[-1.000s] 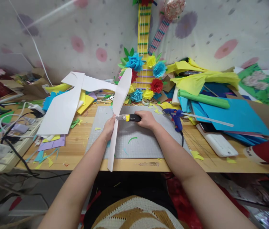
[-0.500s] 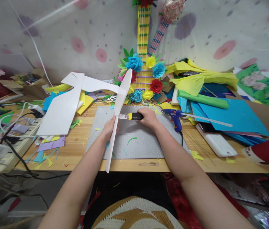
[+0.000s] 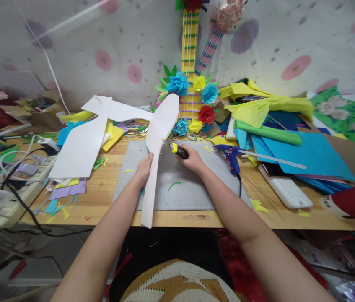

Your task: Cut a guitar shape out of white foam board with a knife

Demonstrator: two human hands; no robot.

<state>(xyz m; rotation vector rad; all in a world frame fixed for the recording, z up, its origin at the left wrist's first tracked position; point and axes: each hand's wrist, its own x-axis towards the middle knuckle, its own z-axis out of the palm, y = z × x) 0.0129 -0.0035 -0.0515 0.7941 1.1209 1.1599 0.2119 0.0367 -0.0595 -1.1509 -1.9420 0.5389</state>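
Note:
My left hand [image 3: 144, 170] is closed round the narrow part of a white foam board cutout [image 3: 162, 121], shaped like a paddle with a rounded top and a long straight handle. The cutout is held tilted up above the grey cutting mat [image 3: 193, 184]. A small notch or loose bit shows on its right edge. My right hand [image 3: 193, 159] grips a black and yellow utility knife [image 3: 180, 151] just right of the cutout; its blade is hard to make out and seems apart from the board.
White board offcuts [image 3: 79, 147] lie left. A blue glue gun [image 3: 232, 157] stands right of the mat, near a white power bank [image 3: 290, 193] and a paper cup [image 3: 353, 199]. Behind is a flower-covered paper guitar [image 3: 190, 96]. A power strip [image 3: 16, 193] with cables sits far left.
The cutout has turned from nearly edge-on to show its broad face. The utility knife has swung away from its edge, its blade now pointing more forward.

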